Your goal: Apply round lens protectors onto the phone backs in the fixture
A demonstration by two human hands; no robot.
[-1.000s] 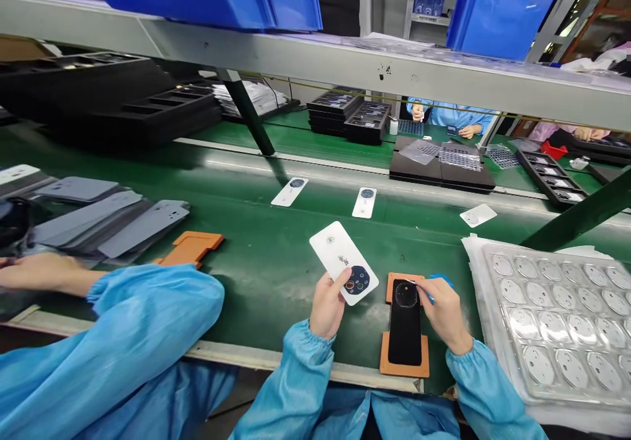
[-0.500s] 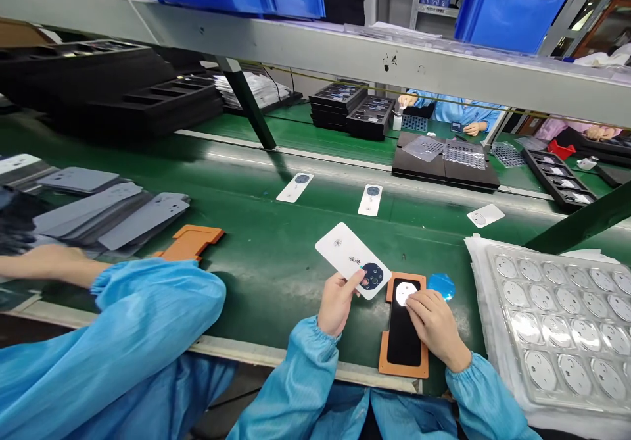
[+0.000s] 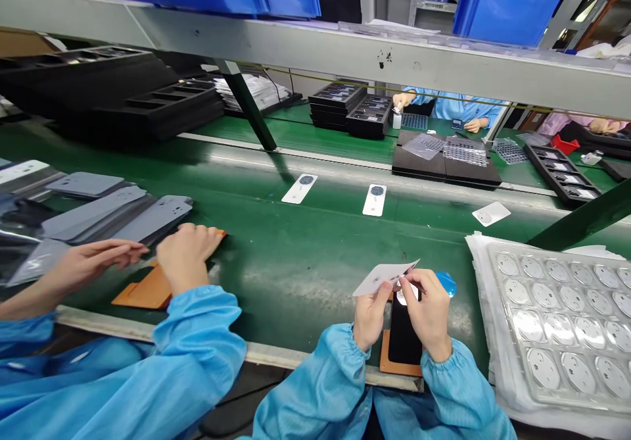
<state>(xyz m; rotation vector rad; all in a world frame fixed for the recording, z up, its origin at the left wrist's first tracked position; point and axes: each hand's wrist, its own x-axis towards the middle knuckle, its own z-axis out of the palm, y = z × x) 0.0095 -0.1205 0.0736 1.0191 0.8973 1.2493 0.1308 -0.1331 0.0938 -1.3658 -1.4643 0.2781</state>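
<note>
My left hand is closed on a white phone-shaped card, which is tilted so that its dark round patch is mostly hidden. My right hand pinches at the card's right end, by that patch; the fingers hide exactly what part they grip. Beneath both hands lies a black phone-shaped panel in an orange fixture. A white round piece shows at the panel's top, partly covered by my fingers. Just beyond my right hand is a blue round film.
To the right, a clear blister tray holds several white discs. Further back lie white cards on the green bench. At left, a co-worker's hands are over another orange fixture, near grey panels. A shelf beam crosses above.
My left hand has brought the card right and tilted it over the panel. My right hand has moved from the white round piece up to the card. The co-worker's hands have reached the left fixture.
</note>
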